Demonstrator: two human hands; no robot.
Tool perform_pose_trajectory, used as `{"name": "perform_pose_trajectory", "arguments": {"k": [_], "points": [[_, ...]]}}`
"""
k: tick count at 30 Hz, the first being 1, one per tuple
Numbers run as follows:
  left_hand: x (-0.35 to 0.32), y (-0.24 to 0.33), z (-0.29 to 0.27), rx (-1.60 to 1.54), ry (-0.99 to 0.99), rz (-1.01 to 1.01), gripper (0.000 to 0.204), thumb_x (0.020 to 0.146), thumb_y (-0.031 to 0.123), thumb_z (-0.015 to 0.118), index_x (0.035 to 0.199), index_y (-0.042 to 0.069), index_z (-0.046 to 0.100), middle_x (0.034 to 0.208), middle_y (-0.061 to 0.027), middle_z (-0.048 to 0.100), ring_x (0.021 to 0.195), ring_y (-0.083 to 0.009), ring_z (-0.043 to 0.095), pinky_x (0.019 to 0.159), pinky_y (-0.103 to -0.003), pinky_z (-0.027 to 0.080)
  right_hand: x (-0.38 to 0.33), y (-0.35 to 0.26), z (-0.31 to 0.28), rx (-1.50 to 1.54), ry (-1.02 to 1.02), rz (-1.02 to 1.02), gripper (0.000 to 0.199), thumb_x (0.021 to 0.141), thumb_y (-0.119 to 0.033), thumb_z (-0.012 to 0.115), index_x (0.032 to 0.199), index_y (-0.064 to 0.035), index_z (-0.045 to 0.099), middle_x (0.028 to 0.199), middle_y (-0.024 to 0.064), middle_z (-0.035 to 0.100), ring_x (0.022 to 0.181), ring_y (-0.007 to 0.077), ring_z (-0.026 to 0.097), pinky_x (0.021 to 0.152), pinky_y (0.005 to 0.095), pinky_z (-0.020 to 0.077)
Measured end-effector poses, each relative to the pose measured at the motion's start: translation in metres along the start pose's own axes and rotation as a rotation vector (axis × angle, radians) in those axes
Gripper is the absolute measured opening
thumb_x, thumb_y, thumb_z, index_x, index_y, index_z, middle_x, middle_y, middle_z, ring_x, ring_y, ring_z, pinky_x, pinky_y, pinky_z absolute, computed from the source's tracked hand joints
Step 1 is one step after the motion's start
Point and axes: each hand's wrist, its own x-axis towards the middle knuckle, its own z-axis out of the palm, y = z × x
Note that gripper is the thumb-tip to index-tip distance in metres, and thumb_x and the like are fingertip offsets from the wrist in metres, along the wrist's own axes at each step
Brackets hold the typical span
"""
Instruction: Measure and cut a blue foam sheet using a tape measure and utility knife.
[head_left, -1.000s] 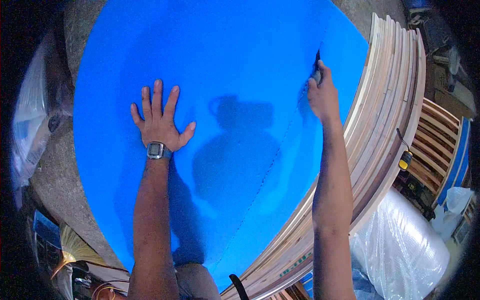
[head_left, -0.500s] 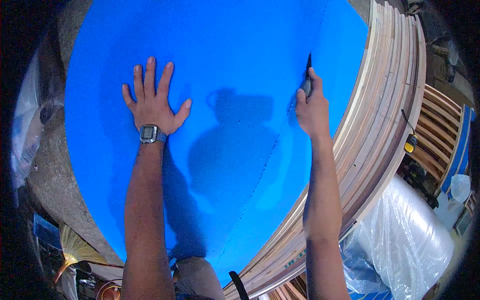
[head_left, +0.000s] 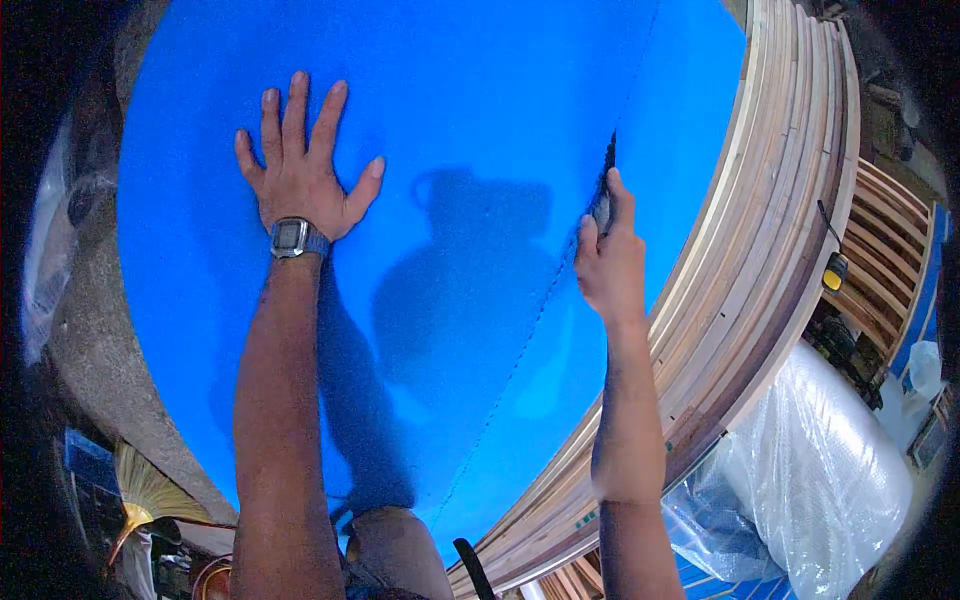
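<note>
A wide blue sheet (head_left: 440, 110) with a soft, matte surface fills the middle of the view. My left hand (head_left: 305, 180), wearing a digital watch (head_left: 290, 238), lies flat on its left half with the fingers spread. On the right half, my right hand (head_left: 612, 265) is closed around a knife (head_left: 603, 203) with a grey handle and a narrow dark blade. The blade points away from me and meets the sheet. A thin, ragged dark line (head_left: 515, 372) runs across the sheet from near my body up to the knife. Most of the handle is hidden in my grip.
Stacked curved wooden strips (head_left: 760, 190) border the sheet's right side. A yellow and black tape measure (head_left: 834, 272) hangs there. Beyond lie a slatted wooden frame (head_left: 880, 250) and a roll of clear plastic wrap (head_left: 820, 460). At lower left is a straw broom (head_left: 145, 485).
My right hand has drawn the knife toward me and slightly left along the line. My left hand has slid a little farther away, still flat. The view has shifted slightly.
</note>
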Motion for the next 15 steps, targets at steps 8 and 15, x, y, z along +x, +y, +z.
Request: {"name": "perform_pose_trajectory", "arguments": {"k": [8,15], "points": [[-0.001,0.0,0.002,0.007,0.074,0.049,0.072,0.071,0.054,0.052,0.135,0.029,0.03,0.144,-0.0033,0.021,0.132,-0.0289,0.017,0.101,-0.059,0.008,-0.028,0.001,0.008,0.005,-0.065,0.145,0.053,0.084,-0.006,0.046,0.132,-0.0073,0.025,0.081,0.0293,0.059,0.074,0.0439,0.059,0.062,0.0487,0.0458],[-0.002,0.0,0.001,0.004,0.092,0.057,0.07,0.073,0.053,0.051,0.135,0.03,0.03,0.144,-0.003,0.022,0.132,-0.0293,0.018,0.1,-0.059,0.01,-0.068,0.015,0.026,0.073,-0.013,0.017,0.054,0.083,-0.002,0.047,0.132,-0.0064,0.025,0.077,0.0286,0.058,0.065,0.0422,0.059,0.052,0.0441,0.0458]]}}
